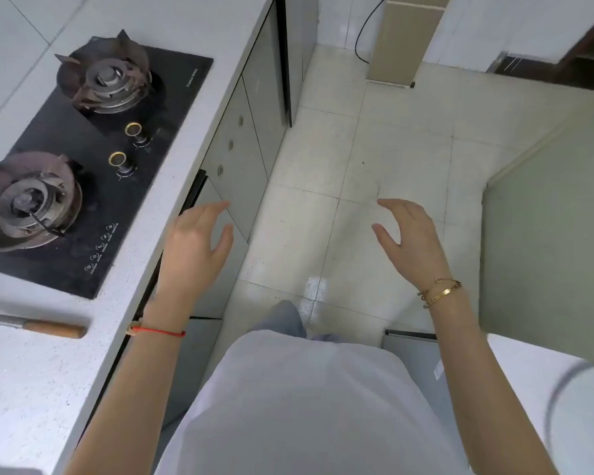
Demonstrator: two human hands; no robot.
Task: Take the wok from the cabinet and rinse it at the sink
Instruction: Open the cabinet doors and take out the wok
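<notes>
On the far left, a wooden-handled knife [54, 329] is lying on the speckled white stone surface [31, 382], near its front edge, beside the black glass two-burner gas hob [93, 186] with its rusty iron pan rings. I am reaching my left hand [194, 248] towards the pale grey glossy cabinet doors [234, 186] under that front edge, fingers [213, 209] apart and relaxed, holding nothing. My right hand [410, 238] is hovering over the cream tiled floor [374, 159], fingers likewise spread and empty. The wok is not showing anywhere; I am guessing it is sitting behind one of these closed doors. To do this well, I should be hooking a door's edge and bending lower before pulling.
</notes>
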